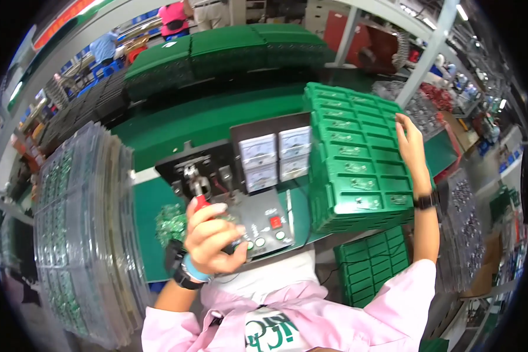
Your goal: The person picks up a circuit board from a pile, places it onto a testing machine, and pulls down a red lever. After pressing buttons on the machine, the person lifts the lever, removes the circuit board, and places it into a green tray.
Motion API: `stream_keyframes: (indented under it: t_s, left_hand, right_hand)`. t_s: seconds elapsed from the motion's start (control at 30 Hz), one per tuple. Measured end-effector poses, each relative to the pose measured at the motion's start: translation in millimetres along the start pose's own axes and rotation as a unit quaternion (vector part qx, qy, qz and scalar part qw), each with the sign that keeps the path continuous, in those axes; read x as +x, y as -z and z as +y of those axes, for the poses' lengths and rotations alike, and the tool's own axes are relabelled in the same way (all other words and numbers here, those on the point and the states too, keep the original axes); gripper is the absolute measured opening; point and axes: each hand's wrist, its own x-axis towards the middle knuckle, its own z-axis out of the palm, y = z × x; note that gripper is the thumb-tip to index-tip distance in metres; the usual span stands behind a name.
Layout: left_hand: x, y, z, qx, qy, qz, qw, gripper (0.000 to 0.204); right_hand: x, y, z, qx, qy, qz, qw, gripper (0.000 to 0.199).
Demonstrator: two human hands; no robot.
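Observation:
My left hand point(211, 240) is closed around the red-handled lever point(201, 202) of a toggle clamp on a black test fixture point(173, 170). Just right of that hand lies a grey control box point(264, 211) with a red switch and round buttons. Behind the box stand several white panel meters point(258, 151) in a dark frame. At the right, my right hand point(411, 144) rests its stretched fingers along the right edge of a stack of green trays point(358, 105). Small circuit boards point(351, 151) sit in the top tray's left compartments.
Loose small circuit boards point(170, 223) lie in a heap left of the fixture. A tall stack of clear plastic trays point(88, 234) stands at the left. More green trays point(372, 258) are low at my right, and green crates point(226, 47) line the far side. People work beyond.

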Motion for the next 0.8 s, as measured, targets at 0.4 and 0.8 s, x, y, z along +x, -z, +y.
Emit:
stream_keyframes:
  t_s: [0.4,0.8]
  left_hand:
    - [-146,41,1,-0.003,0.401,0.036,0.915,0.047]
    - [-103,53,-12,0.115,0.289,-0.161,0.937,0.089]
  right_hand:
    - [-278,-166,-235,0.008,0.317,0.091,0.944,0.047]
    - [-286,-188,-237,-0.013,0.297,0.179,0.938,0.031]
